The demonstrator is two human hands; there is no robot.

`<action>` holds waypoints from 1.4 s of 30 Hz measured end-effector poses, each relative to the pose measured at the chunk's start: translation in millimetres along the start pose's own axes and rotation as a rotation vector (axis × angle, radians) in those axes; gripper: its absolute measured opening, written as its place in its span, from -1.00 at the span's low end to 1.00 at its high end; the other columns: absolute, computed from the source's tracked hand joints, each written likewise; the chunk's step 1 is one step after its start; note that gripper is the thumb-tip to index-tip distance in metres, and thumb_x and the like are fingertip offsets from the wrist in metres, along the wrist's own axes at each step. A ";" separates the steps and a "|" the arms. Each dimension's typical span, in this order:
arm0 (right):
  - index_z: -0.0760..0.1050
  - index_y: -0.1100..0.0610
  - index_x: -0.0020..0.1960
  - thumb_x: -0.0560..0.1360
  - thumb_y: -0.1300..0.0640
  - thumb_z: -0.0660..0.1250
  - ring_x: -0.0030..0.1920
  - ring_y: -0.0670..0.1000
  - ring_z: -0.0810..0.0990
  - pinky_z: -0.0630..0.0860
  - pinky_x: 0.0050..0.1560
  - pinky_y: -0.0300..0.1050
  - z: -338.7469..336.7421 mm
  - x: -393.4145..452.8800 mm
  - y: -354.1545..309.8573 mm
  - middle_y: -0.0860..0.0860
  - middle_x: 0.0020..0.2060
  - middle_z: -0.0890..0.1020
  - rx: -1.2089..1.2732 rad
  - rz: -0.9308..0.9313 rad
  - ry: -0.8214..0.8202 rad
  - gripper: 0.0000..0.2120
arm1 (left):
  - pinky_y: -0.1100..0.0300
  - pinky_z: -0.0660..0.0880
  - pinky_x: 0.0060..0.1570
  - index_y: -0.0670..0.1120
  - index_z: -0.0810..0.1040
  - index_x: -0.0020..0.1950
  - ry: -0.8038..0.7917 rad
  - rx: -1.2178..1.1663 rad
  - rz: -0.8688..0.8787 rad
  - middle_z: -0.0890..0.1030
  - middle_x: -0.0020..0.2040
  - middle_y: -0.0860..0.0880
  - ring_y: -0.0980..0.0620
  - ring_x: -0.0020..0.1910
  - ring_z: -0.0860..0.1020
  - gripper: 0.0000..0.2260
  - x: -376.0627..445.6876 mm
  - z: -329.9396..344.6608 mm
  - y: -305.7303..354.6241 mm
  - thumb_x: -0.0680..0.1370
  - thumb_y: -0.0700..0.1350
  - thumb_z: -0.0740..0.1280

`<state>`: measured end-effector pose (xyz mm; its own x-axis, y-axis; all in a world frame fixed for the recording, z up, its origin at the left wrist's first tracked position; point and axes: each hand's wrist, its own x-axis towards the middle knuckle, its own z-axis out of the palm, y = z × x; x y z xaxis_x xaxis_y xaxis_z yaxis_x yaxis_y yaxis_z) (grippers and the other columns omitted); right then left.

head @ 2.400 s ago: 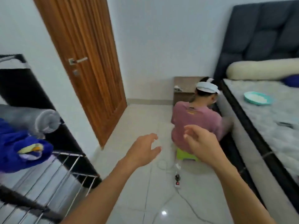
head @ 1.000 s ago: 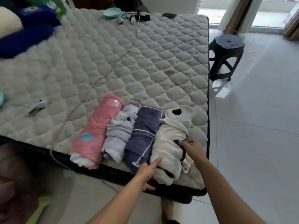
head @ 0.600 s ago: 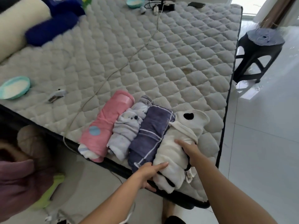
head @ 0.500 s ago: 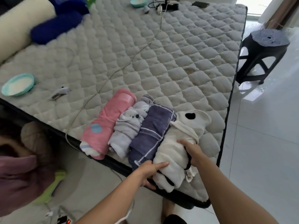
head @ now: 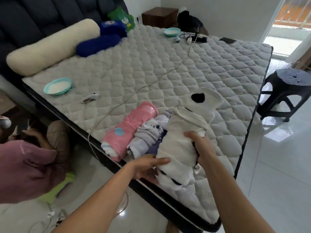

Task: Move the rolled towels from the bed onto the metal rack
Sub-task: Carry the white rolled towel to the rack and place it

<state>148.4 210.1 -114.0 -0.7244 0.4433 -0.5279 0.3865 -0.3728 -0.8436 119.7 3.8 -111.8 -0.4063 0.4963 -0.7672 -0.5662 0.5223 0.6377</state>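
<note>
**White towel gripped in both hands above the bed's near corner**

The frame was filled largely by the bed [head: 168, 68], its quilted grey-white mattress edged in black and backed by a dark padded headboard [head: 42, 15]. A long cream bolster [head: 50, 49] was seen lying along the head end, with a dark blue bolster [head: 98, 45] just beside it. At the lower left, a seated person [head: 21, 167] in a mauve shirt was partly shown on the floor beside the bed. A black stool [head: 286, 93] was placed on the tiled floor past the far side of the bed.

The white rolled towel [head: 178, 145], marked with a black patch at its upper end, was held tilted over the near corner of the mattress, its lower end shown over the mattress edge. It was grasped from both sides: the right hand [head: 201, 148] was clenched around its middle, and the left hand [head: 148, 167] was curled under its lower part with the thumb laid across the cloth.

Three more rolls were left lying side by side on the mattress near the edge. The pink rolled towel [head: 129, 130] was outermost, the pale grey rolled towel [head: 148, 137] touched it, and the purple rolled towel [head: 155, 145] was mostly hidden behind the white one.

A thin white cable [head: 151, 83] was trailed across the quilt. Two teal bowls were noted: one [head: 58, 86] near the left edge, the other [head: 172, 31] at the far side.
</note>
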 end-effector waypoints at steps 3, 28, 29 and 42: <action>0.51 0.02 0.19 0.20 0.07 0.53 0.03 0.10 0.63 0.61 0.08 0.14 46.1 -27.6 -22.7 0.05 0.03 0.66 -0.058 -0.099 -0.153 -0.44 | -0.15 0.59 0.07 -0.02 0.51 0.17 0.067 -0.054 0.123 0.64 0.12 -0.15 -0.20 0.07 0.62 -0.59 -44.8 -24.9 -13.5 0.39 0.08 0.48; 0.57 0.04 0.15 0.33 0.19 0.45 0.01 0.04 0.67 0.59 -0.09 -0.08 382.9 -600.1 234.6 -0.03 -0.02 0.72 -0.593 0.000 -1.690 -0.61 | -0.18 0.56 0.11 0.16 0.48 0.18 1.356 -1.066 0.450 0.57 0.24 -0.07 -0.22 0.17 0.59 -0.64 -554.1 57.0 -493.2 0.41 0.07 0.46; 0.57 0.04 0.16 0.33 0.21 0.45 0.02 0.03 0.67 0.58 -0.13 -0.11 386.7 -625.9 251.5 -0.03 -0.02 0.72 -0.592 0.003 -1.769 -0.60 | -0.18 0.55 0.12 0.15 0.47 0.21 1.411 -1.129 0.461 0.56 0.24 -0.05 -0.21 0.17 0.59 -0.61 -566.5 69.4 -511.8 0.41 0.04 0.46; 0.49 0.05 0.25 0.21 0.20 0.49 0.12 0.09 0.62 0.59 0.11 0.09 388.9 -902.5 414.6 0.05 0.13 0.65 -0.762 0.218 -2.558 -0.39 | -0.06 0.63 -0.10 0.05 0.41 0.34 2.046 -1.609 0.507 0.58 0.15 -0.08 -0.13 -0.02 0.65 -0.48 -671.9 194.6 -659.6 0.39 -0.09 0.42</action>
<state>740.5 -661.5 51.1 0.5310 -0.8466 -0.0357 0.1325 0.1246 -0.9833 905.7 -539.2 -3.5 0.1084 -0.9103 -0.3995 0.2541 -0.3631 0.8964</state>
